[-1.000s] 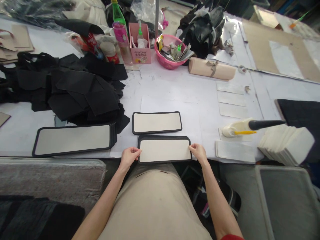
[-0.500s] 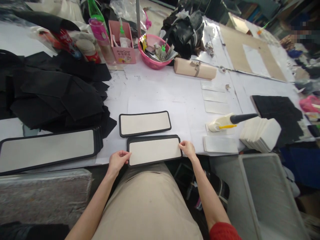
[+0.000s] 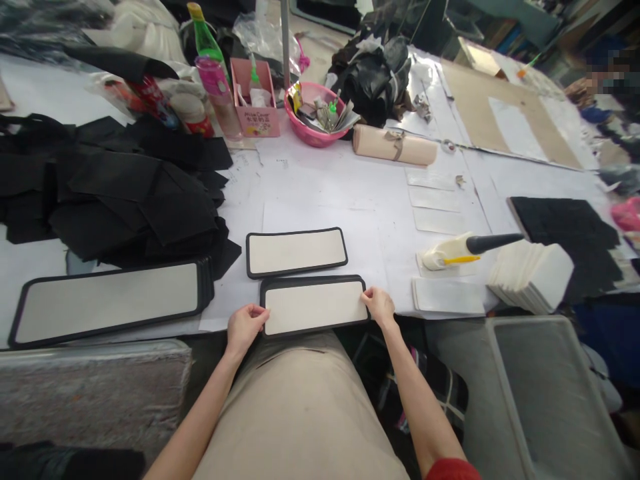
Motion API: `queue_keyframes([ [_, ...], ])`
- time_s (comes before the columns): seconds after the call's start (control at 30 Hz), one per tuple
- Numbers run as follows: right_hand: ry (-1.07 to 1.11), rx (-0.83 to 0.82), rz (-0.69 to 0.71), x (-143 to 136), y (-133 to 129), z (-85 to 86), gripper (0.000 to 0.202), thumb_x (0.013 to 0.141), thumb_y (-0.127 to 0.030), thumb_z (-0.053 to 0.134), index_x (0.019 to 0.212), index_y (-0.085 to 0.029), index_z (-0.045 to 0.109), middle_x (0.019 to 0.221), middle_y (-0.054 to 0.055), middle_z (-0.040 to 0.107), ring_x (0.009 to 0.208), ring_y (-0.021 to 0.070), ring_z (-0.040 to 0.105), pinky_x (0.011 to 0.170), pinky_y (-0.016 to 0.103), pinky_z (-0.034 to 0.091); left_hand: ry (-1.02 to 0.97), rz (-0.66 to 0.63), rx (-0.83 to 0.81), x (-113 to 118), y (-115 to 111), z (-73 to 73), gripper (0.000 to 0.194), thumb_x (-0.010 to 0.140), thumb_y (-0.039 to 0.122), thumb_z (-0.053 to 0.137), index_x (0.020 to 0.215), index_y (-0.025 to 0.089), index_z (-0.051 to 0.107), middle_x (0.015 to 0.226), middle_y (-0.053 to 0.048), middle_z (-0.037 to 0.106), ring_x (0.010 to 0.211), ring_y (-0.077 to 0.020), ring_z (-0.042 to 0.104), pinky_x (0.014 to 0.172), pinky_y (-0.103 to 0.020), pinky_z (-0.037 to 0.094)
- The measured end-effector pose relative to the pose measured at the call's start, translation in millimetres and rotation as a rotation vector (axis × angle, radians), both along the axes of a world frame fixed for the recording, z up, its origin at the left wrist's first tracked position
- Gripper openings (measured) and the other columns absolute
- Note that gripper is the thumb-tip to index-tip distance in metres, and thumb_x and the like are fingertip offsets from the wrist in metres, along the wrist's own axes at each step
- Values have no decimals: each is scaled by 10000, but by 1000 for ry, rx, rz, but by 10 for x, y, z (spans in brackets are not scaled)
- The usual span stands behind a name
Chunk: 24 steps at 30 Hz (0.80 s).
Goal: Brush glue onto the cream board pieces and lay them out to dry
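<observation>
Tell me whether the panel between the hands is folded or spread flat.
Spread flat: the black-edged panel shows a pale face without a fold, left hand and right hand at opposite ends.

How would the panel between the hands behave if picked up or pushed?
The panel is probably fairly stiff: it lies flat, its long edges nearly straight. It looks thin, so it may be light for its size. More dark edges show behind it, so a push might slide it over others stacked beneath.
</observation>
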State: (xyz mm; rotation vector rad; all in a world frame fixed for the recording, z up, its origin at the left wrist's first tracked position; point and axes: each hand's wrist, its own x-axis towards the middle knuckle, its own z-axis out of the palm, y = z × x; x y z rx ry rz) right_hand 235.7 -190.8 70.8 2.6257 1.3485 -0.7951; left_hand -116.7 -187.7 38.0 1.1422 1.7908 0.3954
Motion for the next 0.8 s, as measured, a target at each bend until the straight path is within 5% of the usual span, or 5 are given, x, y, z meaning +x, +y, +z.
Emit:
queue_keyframes([
  [0.37,267,168,-113,262,-143,-61,195,870,-329,514,869,-174,633,756,23,709,623,143,650,626,241,450,-97,12,19,-67,-32,71,278,721,460,606,744,184,573,547,10,615,486,-167,592,482,-257,422],
  [0.47,76,379,-90,85,-221,8,303,935,-366,416,976,-168,643,888,79,715,784,195,670,728,304,479,160,-22,216,-38,-71,207,295,802,462,545,847,179,616,687,-36,669,625,-204,642,591,-314,491],
  [0.53,-72,550,52,-255,-240,17,361,970,-350,352,1094,-157,630,1077,127,683,1026,241,621,872,371,456,325,-166,470,96,-76,277,298,872,386,471,1005,172,632,930,-99,699,886,-243,660,781,-375,510],
  [0.63,42,608,520,-932,-201,-86,406,986,-242,313,1347,-180,487,1379,90,523,1343,214,382,1092,409,303,378,-554,728,400,-48,240,429,908,246,385,1305,136,505,1359,-151,530,1301,-259,444,1056,-433,373],
  [0.8,98,539,830,-1491,-93,-347,510,976,-276,378,1472,-184,303,1529,52,314,1438,199,186,1169,429,169,516,-823,715,636,1,-53,583,903,237,369,1451,53,291,1527,-182,272,1441,-264,163,1164,-480,187],
])
